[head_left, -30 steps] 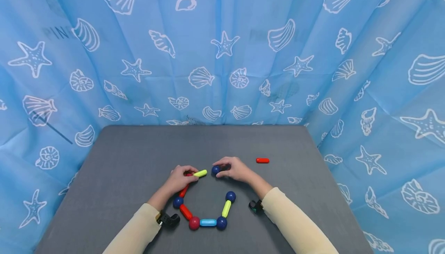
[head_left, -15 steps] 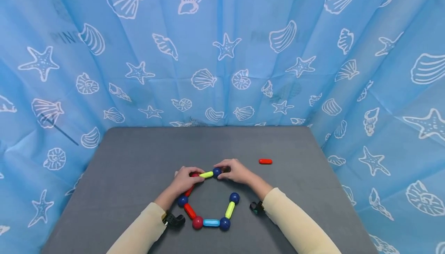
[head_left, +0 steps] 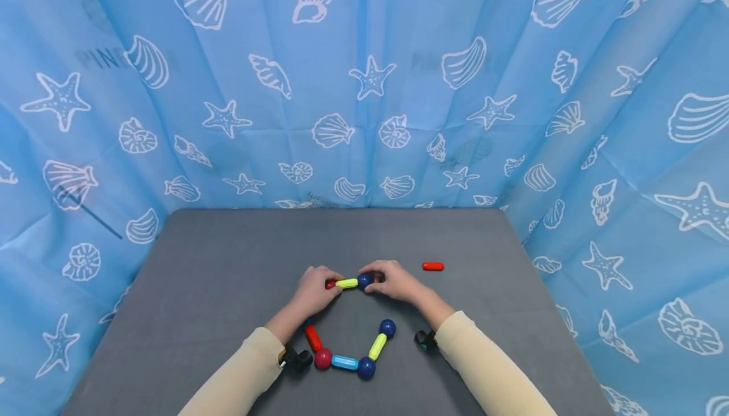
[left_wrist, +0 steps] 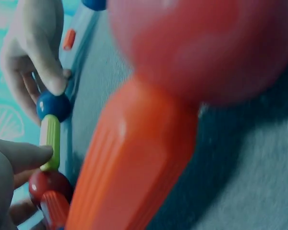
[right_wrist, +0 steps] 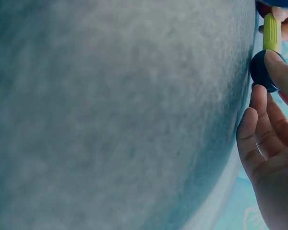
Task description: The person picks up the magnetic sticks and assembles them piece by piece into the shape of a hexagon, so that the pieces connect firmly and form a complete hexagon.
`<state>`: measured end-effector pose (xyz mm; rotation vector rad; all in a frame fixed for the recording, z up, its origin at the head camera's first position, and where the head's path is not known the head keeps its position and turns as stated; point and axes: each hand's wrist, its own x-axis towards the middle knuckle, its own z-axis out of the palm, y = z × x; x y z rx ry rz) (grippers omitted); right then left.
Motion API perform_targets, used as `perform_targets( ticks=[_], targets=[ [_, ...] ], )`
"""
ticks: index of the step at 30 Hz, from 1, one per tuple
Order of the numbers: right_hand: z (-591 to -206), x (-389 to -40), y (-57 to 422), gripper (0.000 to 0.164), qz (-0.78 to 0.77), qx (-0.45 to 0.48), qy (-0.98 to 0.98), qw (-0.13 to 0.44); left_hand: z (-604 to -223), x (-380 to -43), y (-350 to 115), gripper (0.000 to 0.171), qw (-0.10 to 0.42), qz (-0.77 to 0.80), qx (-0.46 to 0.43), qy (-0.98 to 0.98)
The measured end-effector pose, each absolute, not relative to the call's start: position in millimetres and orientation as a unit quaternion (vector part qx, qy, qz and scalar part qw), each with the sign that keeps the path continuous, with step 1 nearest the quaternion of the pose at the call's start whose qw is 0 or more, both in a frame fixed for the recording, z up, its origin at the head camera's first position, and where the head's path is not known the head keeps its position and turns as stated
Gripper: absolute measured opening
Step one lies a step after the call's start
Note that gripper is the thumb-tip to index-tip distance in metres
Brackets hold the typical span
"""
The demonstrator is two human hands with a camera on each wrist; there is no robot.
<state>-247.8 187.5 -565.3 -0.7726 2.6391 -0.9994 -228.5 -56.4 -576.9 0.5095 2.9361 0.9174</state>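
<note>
In the head view my left hand [head_left: 315, 292] pinches a yellow-green toy rod [head_left: 347, 283] near its left end, by a red ball [left_wrist: 47, 186] partly covered by the fingers. My right hand [head_left: 395, 282] grips a dark blue ball [head_left: 365, 280], which meets the rod's other end. A red rod [left_wrist: 54, 209] joins the red ball from below in the left wrist view. Nearer on the table lies the rest of the chain: a red rod [head_left: 313, 338], red ball [head_left: 323, 358], light blue rod [head_left: 345, 363], blue ball [head_left: 367, 368], yellow-green rod [head_left: 377, 346] and end blue ball [head_left: 387, 328]. My left forearm hides its left side.
A loose red rod [head_left: 433, 266] lies right of my right hand on the grey table [head_left: 228, 245]. Black wrist cameras [head_left: 297, 360] hang by both sleeves. A blue shell-print curtain [head_left: 364, 106] surrounds the table's back and sides.
The yellow-green rod and the blue ball, apart a second ago, now meet end to end. Both hands have shifted slightly right with them, and my left forearm now covers the chain's left blue ball.
</note>
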Motion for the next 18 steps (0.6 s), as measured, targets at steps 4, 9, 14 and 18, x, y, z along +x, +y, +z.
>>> perform_targets(
  ticks=[4,9,14,18],
  targets=[
    [-564.9,-247.3,191.9,0.039,-0.343,-0.258,0.897,0.109,-568.4,-211.7,-42.3,0.023,-0.061,0.233,0.195,0.951],
    [-565.0,-247.6,196.6,0.041,-0.363,-0.257,0.888,0.118,-555.0,-175.8,-25.8,0.014,0.013,0.249,0.264,0.932],
    [-560.2,-248.5,213.6,0.042,-0.38,-0.233,0.889,0.101,-554.8,-147.5,-12.4,0.021,0.155,0.281,0.273,0.907],
    [-552.0,-247.4,235.1,0.037,-0.325,-0.192,0.926,0.031,-560.4,-136.5,-3.3,0.035,0.157,0.236,0.271,0.92]
  ],
)
